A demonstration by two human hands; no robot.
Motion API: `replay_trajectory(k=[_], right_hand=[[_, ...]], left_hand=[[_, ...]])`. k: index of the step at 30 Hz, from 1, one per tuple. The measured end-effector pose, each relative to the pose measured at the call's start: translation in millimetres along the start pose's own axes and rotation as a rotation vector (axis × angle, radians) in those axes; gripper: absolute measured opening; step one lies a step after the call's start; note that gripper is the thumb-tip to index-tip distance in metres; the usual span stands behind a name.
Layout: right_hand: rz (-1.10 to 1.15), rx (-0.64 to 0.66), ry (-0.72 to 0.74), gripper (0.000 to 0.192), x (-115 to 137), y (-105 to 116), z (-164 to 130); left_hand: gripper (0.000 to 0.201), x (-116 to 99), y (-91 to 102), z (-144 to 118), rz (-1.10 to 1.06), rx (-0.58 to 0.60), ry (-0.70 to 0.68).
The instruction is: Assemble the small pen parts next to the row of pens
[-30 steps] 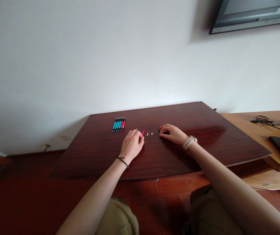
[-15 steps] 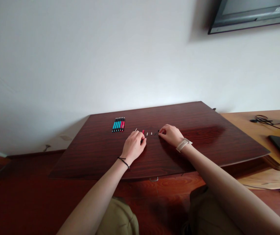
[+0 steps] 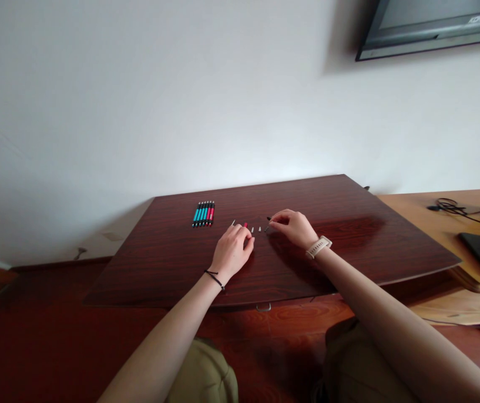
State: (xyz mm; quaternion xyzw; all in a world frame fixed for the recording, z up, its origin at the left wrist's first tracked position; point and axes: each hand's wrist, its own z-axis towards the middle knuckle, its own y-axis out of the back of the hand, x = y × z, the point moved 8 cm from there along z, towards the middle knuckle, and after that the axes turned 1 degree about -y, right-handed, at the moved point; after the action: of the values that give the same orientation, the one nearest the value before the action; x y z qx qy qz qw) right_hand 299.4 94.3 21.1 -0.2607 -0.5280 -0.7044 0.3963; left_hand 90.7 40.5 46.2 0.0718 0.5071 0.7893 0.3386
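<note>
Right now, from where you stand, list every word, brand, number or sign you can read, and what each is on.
"KONKA", probably: on the lower frame of the wall-mounted screen; the middle letters are blurred.
Row of pens: any markings are too small to read.
Red piece by the left hand: nothing legible.

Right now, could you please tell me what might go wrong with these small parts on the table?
The small dark piece at the fingertips of the right hand could slip and be hard to spot on the dark table.
The small white pieces lie loose between the hands, so a sweep might scatter them.
The red piece sits right by the left hand, which could nudge it.
</note>
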Motion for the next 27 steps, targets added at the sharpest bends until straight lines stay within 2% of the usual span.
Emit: replay_trajectory(k=[3,6,11,16,20,23,27], right_hand=[[0.255,0.101,0.020,0.022,15,-13,-4],[0.403,0.177,0.035,0.025,31,-29,-12],[0.547,0.191,-0.037,0.025,40,-49,-23],[0.644,0.217,-0.109,0.033,38,-56,-27],[0.619,0.216,-0.074,0.037,36,-45,-21],[0.625,0.115,-0.075,0.040,25,-22,-11],[0.728,-0.060,-0.165,0.042,-4,16,1]], left_hand=[[0.004,0,1.5,-1,-0.029,-0.029,0.011],[0.016,1,3.3,-1,-0.056,-0.061,0.014],[0.022,3,3.4,-2,-0.036,-0.083,0.015],[0.022,2,2.4,-1,-0.039,-0.063,0.002],[0.017,0,6.5,-1,-0.048,-0.081,0.003],[0.015,-2,9.8,-1,-0.068,-0.101,-0.011],[0.008,-3,11.1,-1,-0.091,-0.108,-0.023]])
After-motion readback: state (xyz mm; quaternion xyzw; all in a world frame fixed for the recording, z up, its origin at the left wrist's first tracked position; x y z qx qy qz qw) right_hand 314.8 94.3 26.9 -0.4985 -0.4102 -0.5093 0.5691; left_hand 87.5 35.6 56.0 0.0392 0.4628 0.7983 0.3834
